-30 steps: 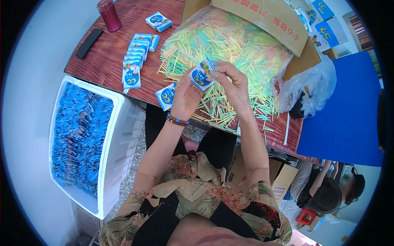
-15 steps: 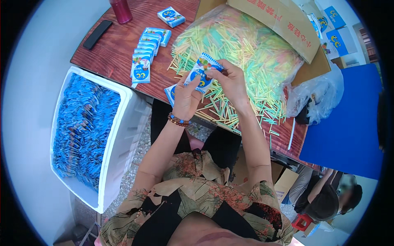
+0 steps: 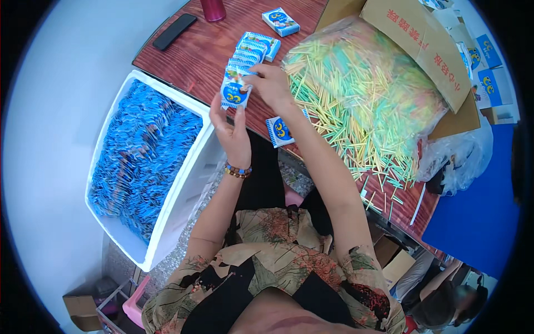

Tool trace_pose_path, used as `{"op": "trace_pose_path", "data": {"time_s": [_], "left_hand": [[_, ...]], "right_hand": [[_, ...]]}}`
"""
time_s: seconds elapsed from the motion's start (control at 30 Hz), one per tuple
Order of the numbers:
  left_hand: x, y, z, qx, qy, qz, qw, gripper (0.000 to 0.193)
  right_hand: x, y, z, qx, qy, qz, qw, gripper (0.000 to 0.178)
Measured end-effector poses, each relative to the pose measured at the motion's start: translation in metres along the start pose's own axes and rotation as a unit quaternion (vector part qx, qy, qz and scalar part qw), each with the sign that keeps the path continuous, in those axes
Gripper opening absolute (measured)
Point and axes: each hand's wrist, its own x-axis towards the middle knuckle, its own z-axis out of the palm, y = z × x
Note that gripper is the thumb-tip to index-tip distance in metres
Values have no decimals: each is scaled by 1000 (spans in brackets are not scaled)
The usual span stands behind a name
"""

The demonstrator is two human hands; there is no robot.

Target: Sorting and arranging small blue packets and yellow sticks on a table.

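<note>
A small blue-and-white printed packet (image 3: 235, 91) lies at the near end of an overlapping row of similar packets (image 3: 251, 50) on the table. My right hand (image 3: 272, 88) comes in from the right and pinches its right edge with curled fingers. Below it, the thumb and fingers of my left hand (image 3: 231, 136) are stretched apart, touching the near corners. Another packet (image 3: 280, 131) rests at the table's front edge, partly covered by my right forearm.
Left of the red-brown table (image 3: 194, 55), a white foam box (image 3: 208, 119) holds many blue packets. A clear bag (image 3: 356, 55) spills thin yellow and green sticks (image 3: 339, 122) from a cardboard box (image 3: 414, 42). A black phone-like slab (image 3: 174, 32) and another packet (image 3: 281, 22) lie farther back. Someone sits lower right.
The packet that both hands held over the sticks is now at the near end of the row. Both hands have moved left with it, and the left fingers have spread. The view has shifted.
</note>
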Motion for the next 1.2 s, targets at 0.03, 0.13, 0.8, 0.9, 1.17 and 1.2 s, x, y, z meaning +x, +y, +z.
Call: {"op": "trace_pose_path", "data": {"time_s": [0.03, 0.13, 0.8, 0.9, 1.17, 1.2], "left_hand": [[0, -6, -2, 72, -45, -13, 996, 53], [2, -11, 0, 180, -100, -45, 978, 56], [-10, -17, 26, 426, -239, 141, 861, 23], [-6, -8, 26, 424, -253, 168, 853, 22], [10, 28, 29, 147, -361, 12, 921, 18], [8, 36, 34, 146, -363, 13, 920, 18]], "right_hand": [[5, 1, 7, -60, 5, 25, 998, 26], [10, 6, 11, -92, 32, 38, 995, 30], [-140, 41, -96, -178, 110, 28, 977, 16], [-139, 45, -97, -181, 117, 13, 976, 17], [-134, 17, -101, 99, 146, 37, 984, 16], [-132, 14, -102, 178, 130, 18, 975, 15]]}}
